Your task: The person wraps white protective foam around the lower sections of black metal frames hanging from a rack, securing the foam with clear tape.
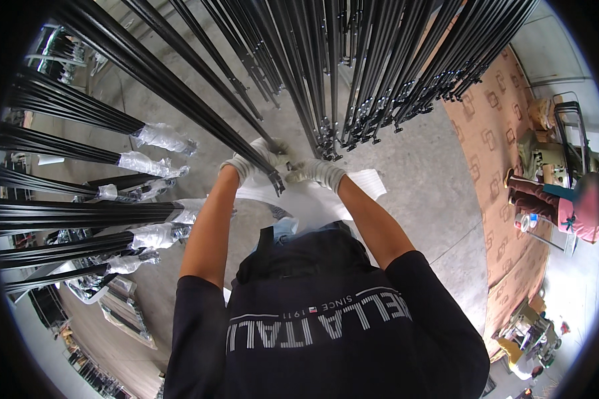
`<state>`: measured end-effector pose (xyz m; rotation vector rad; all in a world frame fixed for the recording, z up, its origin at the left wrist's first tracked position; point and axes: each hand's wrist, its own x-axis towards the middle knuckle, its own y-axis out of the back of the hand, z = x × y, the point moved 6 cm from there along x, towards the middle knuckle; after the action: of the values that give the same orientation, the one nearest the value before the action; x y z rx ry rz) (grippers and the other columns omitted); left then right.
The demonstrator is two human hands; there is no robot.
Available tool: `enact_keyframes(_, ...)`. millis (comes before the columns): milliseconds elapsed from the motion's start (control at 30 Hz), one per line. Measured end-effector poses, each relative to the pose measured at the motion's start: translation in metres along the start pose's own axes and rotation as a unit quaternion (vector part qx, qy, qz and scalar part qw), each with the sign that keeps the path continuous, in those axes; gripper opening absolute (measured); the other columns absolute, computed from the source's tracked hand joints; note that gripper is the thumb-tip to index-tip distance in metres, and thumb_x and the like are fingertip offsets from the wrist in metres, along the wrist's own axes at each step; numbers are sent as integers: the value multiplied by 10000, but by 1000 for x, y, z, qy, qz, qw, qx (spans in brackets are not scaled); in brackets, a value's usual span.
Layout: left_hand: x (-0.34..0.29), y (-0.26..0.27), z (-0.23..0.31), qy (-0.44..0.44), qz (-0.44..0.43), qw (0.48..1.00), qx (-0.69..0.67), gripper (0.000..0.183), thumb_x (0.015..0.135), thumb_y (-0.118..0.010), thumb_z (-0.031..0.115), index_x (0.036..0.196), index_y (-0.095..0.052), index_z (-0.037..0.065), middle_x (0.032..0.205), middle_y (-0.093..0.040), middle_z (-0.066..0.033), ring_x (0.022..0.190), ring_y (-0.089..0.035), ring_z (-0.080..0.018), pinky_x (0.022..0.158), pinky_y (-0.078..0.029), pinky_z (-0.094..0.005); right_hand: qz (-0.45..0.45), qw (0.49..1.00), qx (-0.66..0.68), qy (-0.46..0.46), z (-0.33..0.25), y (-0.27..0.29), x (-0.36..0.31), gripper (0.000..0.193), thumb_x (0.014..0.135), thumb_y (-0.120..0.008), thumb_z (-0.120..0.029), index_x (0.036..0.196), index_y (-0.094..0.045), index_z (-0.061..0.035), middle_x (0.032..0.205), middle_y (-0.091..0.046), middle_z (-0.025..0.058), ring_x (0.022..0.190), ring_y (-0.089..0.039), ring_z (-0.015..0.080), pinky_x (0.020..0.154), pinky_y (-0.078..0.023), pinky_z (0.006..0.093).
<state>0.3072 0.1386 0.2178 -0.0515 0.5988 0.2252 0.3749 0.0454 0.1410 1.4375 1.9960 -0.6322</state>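
Note:
Both my hands wear pale knit gloves. My left hand (251, 159) is closed around long black metal tubes (236, 138), which slant down from the upper left. Their lower ends, with small fittings, stick out past the glove. Close beside those ends, my right hand (315, 174) has its fingers drawn together; what lies in them, if anything, I cannot make out. A white foam sheet (316, 205) spreads under both hands in front of my waist, its right corner reaching past my right wrist.
Many black tubes (373, 86) lean in a dense row ahead. On the left, bundles of tubes (80, 211) have ends wrapped in clear plastic (156, 234). Brown patterned cardboard (489, 126) covers floor at right. A person (569, 206) sits at far right, near a cart (569, 126).

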Motion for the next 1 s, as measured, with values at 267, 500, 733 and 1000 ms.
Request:
enact_keyframes(267, -10, 4, 3, -20, 24, 975, 220, 227, 694, -582, 170, 875, -582, 33, 695, -589, -109, 622, -560, -175, 550, -433, -266, -34, 990, 113, 71, 40, -13, 32, 318, 662, -648, -18, 953, -528, 24, 868, -583, 71, 781, -550, 137, 694, -449, 250)
enact_keyframes(500, -17, 0, 29, -31, 16, 941, 335, 251, 670, -579, 181, 897, -580, 75, 770, -604, -120, 682, -554, -242, 633, -436, -314, 24, 995, 38, 87, 74, -22, 71, 170, 674, -607, 47, 831, -559, 5, 778, -576, 24, 678, -537, 104, 589, -447, 243)
enact_keyframes(733, -31, -12, 30, 39, -77, 979, 182, 298, 670, -599, 187, 937, -563, 58, 743, -589, -57, 669, -515, -159, 648, -414, -270, 199, 974, -74, 82, 26, -5, 18, 96, 755, -554, -94, 836, -573, -45, 707, -566, 22, 612, -523, 110, 578, -433, 246)
enact_keyframes(1000, -25, -17, 8, -2, -48, 999, 16, 319, 702, -568, 84, 1014, -528, 27, 783, -528, 9, 646, -456, -90, 583, -389, -214, 272, 944, 146, 116, -13, 27, -21, 163, 761, -554, -145, 876, -536, -30, 739, -564, 42, 678, -513, 118, 601, -425, 239)
